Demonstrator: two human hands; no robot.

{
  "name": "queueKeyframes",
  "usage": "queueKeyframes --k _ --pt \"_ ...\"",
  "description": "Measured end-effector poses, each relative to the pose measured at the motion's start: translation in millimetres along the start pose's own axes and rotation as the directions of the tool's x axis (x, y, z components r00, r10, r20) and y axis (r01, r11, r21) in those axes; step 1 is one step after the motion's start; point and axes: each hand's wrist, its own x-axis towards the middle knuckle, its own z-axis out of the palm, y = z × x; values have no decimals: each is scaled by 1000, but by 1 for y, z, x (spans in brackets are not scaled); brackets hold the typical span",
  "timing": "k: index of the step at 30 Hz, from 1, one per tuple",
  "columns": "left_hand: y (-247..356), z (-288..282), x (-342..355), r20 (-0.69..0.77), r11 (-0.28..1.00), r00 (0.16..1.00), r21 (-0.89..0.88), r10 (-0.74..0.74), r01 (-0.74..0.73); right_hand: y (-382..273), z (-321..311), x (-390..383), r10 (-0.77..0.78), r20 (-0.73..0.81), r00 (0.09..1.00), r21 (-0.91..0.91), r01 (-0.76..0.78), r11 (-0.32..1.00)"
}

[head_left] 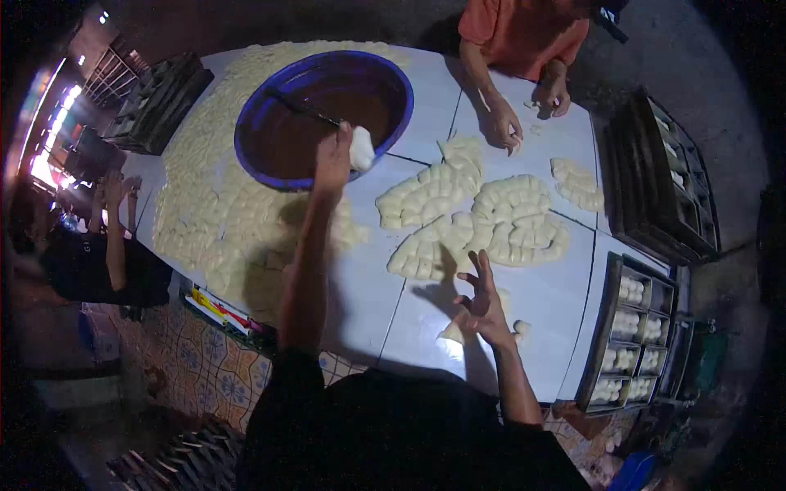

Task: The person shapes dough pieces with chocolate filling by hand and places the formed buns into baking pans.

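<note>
My left hand [332, 159] is raised at the near right rim of a blue basin [246, 159], fingers closed on a white dough-like lump [362, 149]. A dark stick [303, 108] runs across the basin to its fingertips; whether they also grip it I cannot tell. Fingers spread, my right hand [485, 307] hovers over the near part of the white table [356, 311], holding nothing visible. Close to it are a small dough piece [521, 328] and a flat dough piece [450, 329]. Just beyond lie rows of cut dough [430, 250], pressed side by side.
Many dough pieces [196, 204] cover the table's left side. Compartmented trays with dough balls [625, 321] stand at the right, near stacked trays [659, 176]. Across the table, a person in an orange shirt [520, 37] handles small pieces. Another person's arm [115, 254] shows at left.
</note>
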Motion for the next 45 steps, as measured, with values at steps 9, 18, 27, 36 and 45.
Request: queueKeyframes --k 9,18,27,36,45 --pt "-56 -31 65 159 761 833 522 -531 385 32 -7 1 22 -95 995 102 -12 995" --pt "31 74 -142 653 317 649 -566 -391 761 26 12 26 271 -92 958 614 -160 773" --pt "31 119 -249 396 976 904 -74 -160 205 2 -8 -54 -474 -26 880 -736 305 605" --pt "54 153 -295 542 874 774 -140 -326 466 -15 -28 -115 -449 -119 885 -626 284 726" --pt "36 195 -353 750 950 660 -174 -42 259 41 -94 -181 210 -188 960 -18 -217 976"
